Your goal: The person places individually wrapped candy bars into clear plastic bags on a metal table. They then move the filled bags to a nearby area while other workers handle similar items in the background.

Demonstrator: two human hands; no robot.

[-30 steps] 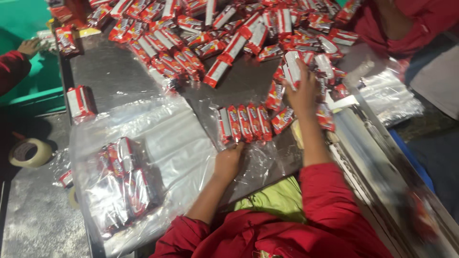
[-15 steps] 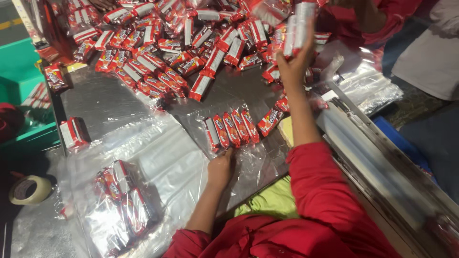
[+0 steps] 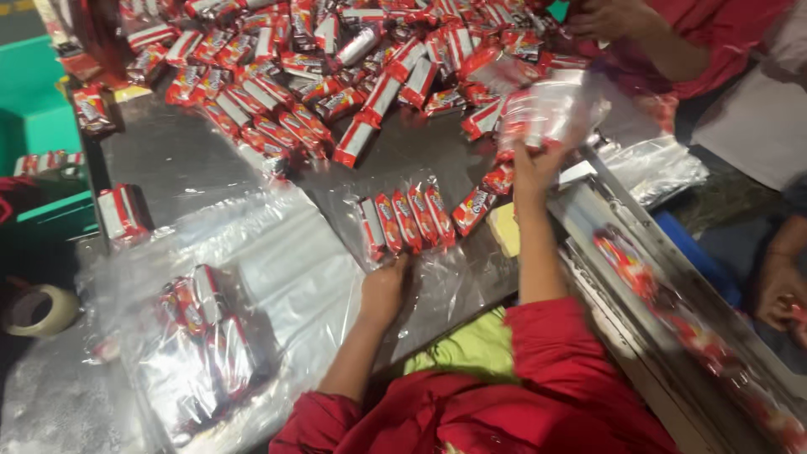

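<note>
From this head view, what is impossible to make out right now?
- Right hand: the packets it lifts are motion-blurred; their count is unclear.
- Left hand: its fingertips lie against the clear bag, so the grip is unclear.
- Pile: cut off by the top edge.
- Tape roll: partly cut off at the left edge.

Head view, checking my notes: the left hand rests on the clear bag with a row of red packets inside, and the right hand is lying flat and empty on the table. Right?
Not quite. The head view shows the right hand raised and gripping blurred red packets, not flat and empty. The left hand does rest on the clear bag with its row of red packets.
</note>
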